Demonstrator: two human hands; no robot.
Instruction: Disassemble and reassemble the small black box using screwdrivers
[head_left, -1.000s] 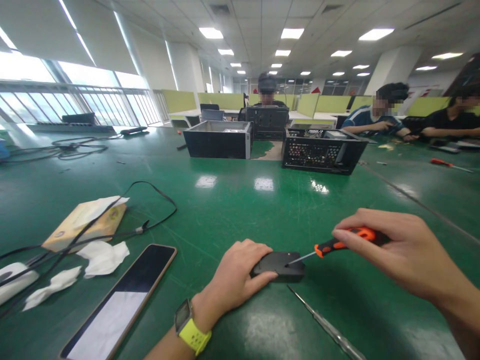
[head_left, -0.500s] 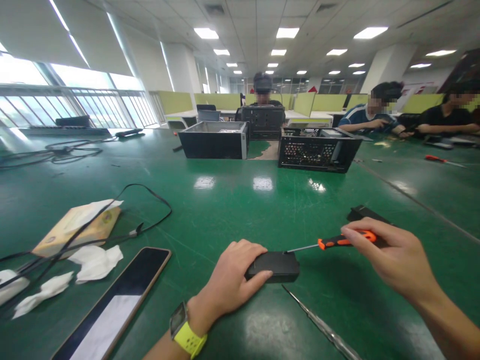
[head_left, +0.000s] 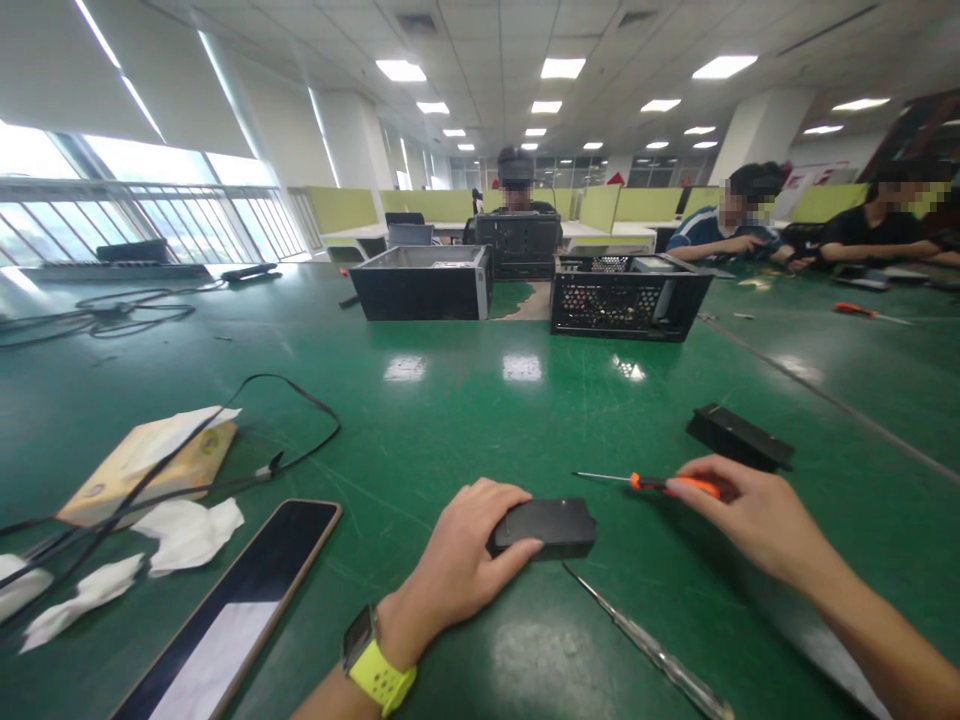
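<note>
On the green tabletop, a black rectangular box (head_left: pixel 556 524) lies with its left end gripped between the thumb and fingers of my left hand (head_left: pixel 480 545). Closed around the orange-and-black handle of a screwdriver (head_left: pixel 651 484) is my right hand (head_left: pixel 739 505). The screwdriver's shaft points left, its tip above and apart from the box. Just in front of the box lies a slim tool with a clear handle (head_left: pixel 652 650) and a thin metal shaft. A second black piece (head_left: pixel 739 436), long and narrow, rests beyond my right hand.
A phone (head_left: pixel 240 610), crumpled tissues (head_left: pixel 187 535), a yellow tissue pack (head_left: pixel 150 465) and black cables (head_left: pixel 326 430) lie on the left. Farther back stand computer cases (head_left: pixel 424 290). Across the table sit several people (head_left: pixel 724 225); another screwdriver (head_left: pixel 862 311) lies far right.
The screwdriver tip has lifted off the box's top, and my right hand has moved slightly left and down with it. My left hand keeps its grip on the box.
</note>
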